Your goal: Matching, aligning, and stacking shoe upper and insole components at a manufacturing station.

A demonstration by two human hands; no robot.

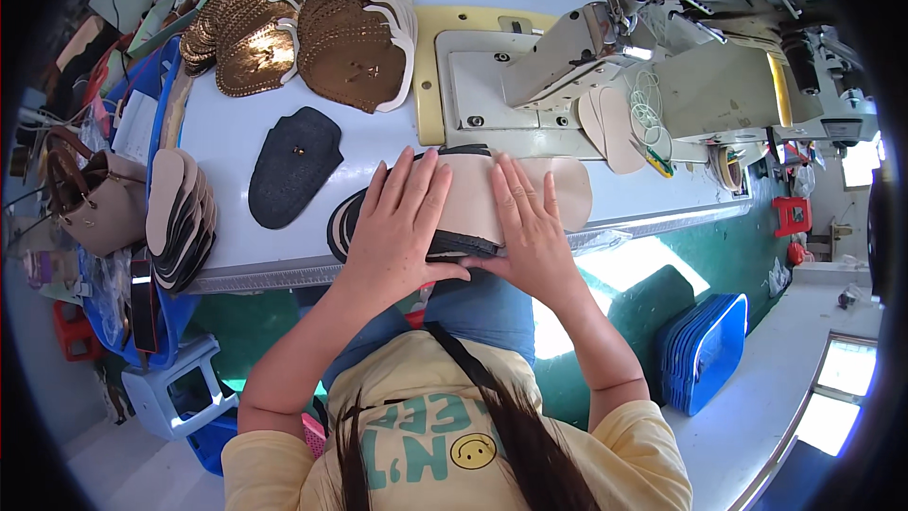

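Note:
At the table's front edge lies a stack of shoe insoles (470,199), beige on top with black layers beneath. My left hand (405,218) rests flat on its left part, fingers stretched out and thumb along the near side. My right hand (532,227) lies flat on its right part, fingers also straight. The thumbs almost meet at the near edge. Neither hand is closed round anything. To the left, apart from my hands, sits a black shoe-upper piece (295,167) with a small metal fitting.
Bronze perforated shoe uppers (355,48) with white edges are piled at the back. A sewing machine (558,62) stands back right, beside loose beige insoles (610,128) and yellow-green thread snips (659,163). Stacked insoles (180,218) and a handbag (99,190) are left; blue baskets (705,352) stand on the floor.

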